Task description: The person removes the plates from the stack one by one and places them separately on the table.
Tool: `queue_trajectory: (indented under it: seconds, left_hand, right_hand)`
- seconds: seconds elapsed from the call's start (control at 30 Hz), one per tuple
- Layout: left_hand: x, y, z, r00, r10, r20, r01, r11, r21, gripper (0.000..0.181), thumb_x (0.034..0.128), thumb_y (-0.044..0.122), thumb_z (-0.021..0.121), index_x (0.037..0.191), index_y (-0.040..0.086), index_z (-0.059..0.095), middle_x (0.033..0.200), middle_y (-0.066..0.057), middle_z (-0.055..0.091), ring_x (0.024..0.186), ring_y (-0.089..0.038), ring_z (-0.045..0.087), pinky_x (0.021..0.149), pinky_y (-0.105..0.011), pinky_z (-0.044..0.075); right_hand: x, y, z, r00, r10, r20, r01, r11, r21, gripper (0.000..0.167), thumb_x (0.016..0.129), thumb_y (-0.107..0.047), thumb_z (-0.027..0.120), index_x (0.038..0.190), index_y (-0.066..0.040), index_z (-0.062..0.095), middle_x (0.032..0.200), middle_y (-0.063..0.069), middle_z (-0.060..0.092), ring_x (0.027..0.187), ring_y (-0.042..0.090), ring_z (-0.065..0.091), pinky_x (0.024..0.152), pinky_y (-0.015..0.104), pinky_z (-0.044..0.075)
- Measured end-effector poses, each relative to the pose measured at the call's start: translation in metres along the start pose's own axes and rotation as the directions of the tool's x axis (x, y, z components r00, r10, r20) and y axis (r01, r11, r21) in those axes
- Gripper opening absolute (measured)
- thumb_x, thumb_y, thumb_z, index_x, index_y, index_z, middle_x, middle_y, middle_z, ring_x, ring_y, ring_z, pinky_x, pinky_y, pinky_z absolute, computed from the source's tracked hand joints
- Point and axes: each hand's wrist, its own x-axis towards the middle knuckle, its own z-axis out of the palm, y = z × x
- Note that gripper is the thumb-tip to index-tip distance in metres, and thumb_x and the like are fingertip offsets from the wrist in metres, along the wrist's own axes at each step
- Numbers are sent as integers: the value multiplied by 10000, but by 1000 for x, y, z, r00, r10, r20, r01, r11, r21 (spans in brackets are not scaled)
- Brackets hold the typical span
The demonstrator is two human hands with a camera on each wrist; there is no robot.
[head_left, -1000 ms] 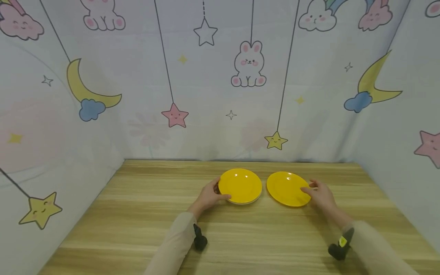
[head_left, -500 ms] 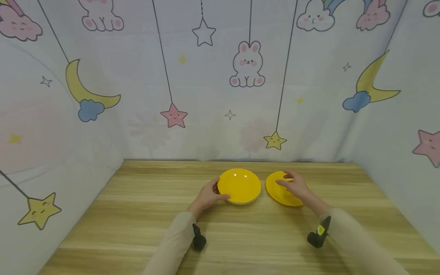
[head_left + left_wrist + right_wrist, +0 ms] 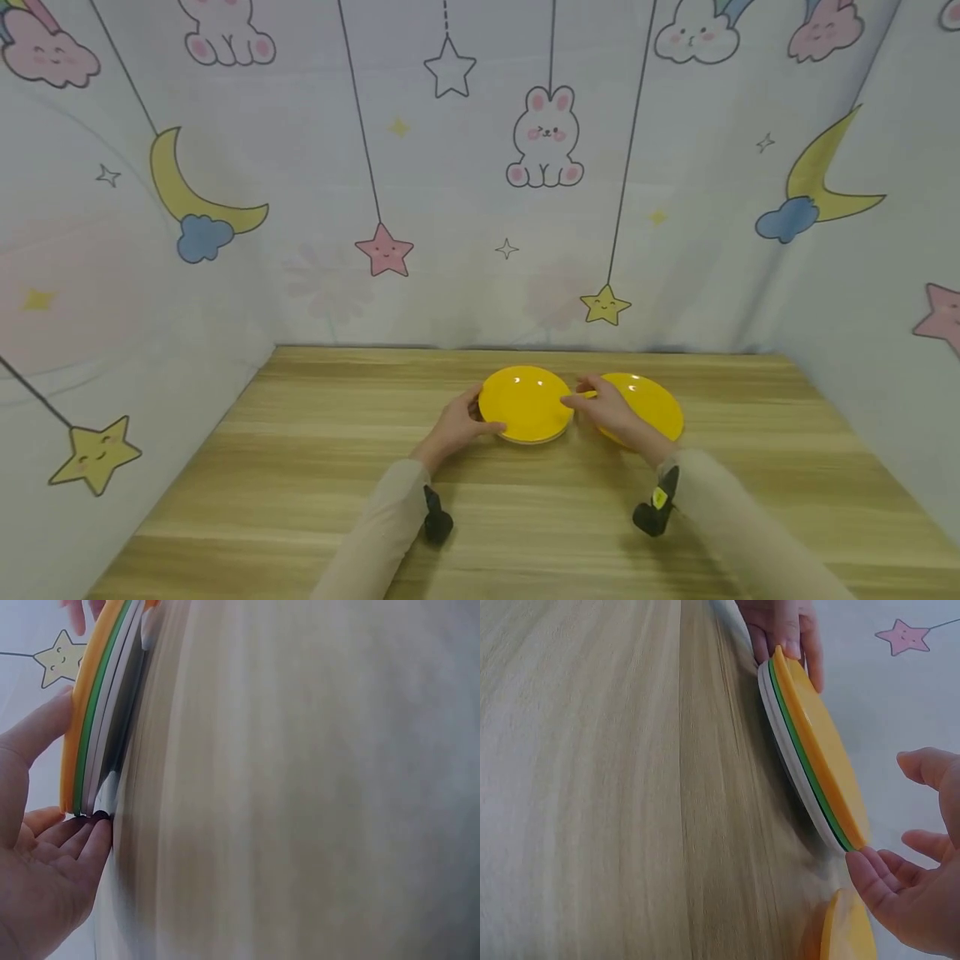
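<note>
A little right of centre in the lower half of my head view, my left hand (image 3: 459,423) has hold of a stack of plates (image 3: 527,406) by its left rim, thumb laid over the edge and fingers reaching round underneath. The top plate (image 3: 831,754) is yellow; from the side, the wrist views show a green plate (image 3: 95,697) beneath it and pale layers (image 3: 786,739) below that, though I cannot tell exactly how many. Nor can I tell whether the stack sits flat on the worktop (image 3: 285,500) or is slightly raised. My right hand (image 3: 611,412) is at the stack's right rim, its fingers loosely extended and spread; in the right wrist view a fingertip touches the lower edge, while the thumb stands well away from the plates, so it has no grip on them. Under that hand, just right of the stack, a separate yellow plate (image 3: 660,404) lies on the wood-grain worktop, partly hidden by my fingers and wrist. Both my arms come up from the bottom of the frame in beige sleeves (image 3: 378,529), and behind the worktop hangs a pale backdrop (image 3: 465,183) printed with stars, moons, clouds and a rabbit.
</note>
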Motion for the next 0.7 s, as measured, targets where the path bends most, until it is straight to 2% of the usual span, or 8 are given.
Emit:
queue_trajectory:
  seconds: [0.07,0.1,0.2,0.33,0.47,0.7]
  left_hand:
    - [-3,9,0,1000,0,7,0,1000,-7,779,786,100,705,1381,-94,241,1389,-252,339,1236,-358,400,1015,-440,357]
    - [-3,8,0,1000,7,9,-7,1000,-11,776,786,96,704,1380,-96,242,1386,-254,342,1233,-360,402,1012,-440,361]
    - [5,-4,0,1000,-2,7,2,1000,-27,802,770,106,722,1385,-83,243,1391,-246,340,1236,-355,401,1013,-439,360]
    - [14,-19,2,1000,-10,-11,10,1000,-25,828,755,149,742,1396,-45,255,1394,-210,357,1235,-325,413,1013,-414,368]
    - [17,-22,2,1000,-10,-27,9,1000,-16,836,746,176,751,1398,-24,268,1394,-183,371,1238,-304,416,1020,-402,363]
    - [16,-21,4,999,-36,-31,36,999,-11,855,734,177,761,1399,-27,264,1401,-178,363,1247,-301,405,1027,-402,354]
  right_hand:
    - [1,-1,3,1000,4,-10,-4,1000,-7,652,842,-315,630,1343,13,373,1273,223,452,1080,328,490,848,401,483]
    - [2,-2,5,1000,7,-16,-7,1000,-12,650,839,-309,634,1344,8,376,1274,218,454,1073,322,494,857,401,479]
    - [4,-2,9,999,18,-28,-19,1000,-7,650,829,-292,649,1342,5,382,1271,213,459,1062,320,502,816,374,496]
    - [5,-3,12,999,-2,-45,1,1000,-24,645,824,-280,655,1329,24,393,1248,224,471,1057,343,502,840,395,488]
    - [6,-2,13,998,-12,-63,10,999,-34,655,806,-266,678,1320,32,403,1226,218,482,1049,341,507,829,384,495]
    - [8,-2,20,994,45,-102,-49,998,-29,582,784,-180,705,1261,48,461,1146,200,502,966,294,521,633,271,532]
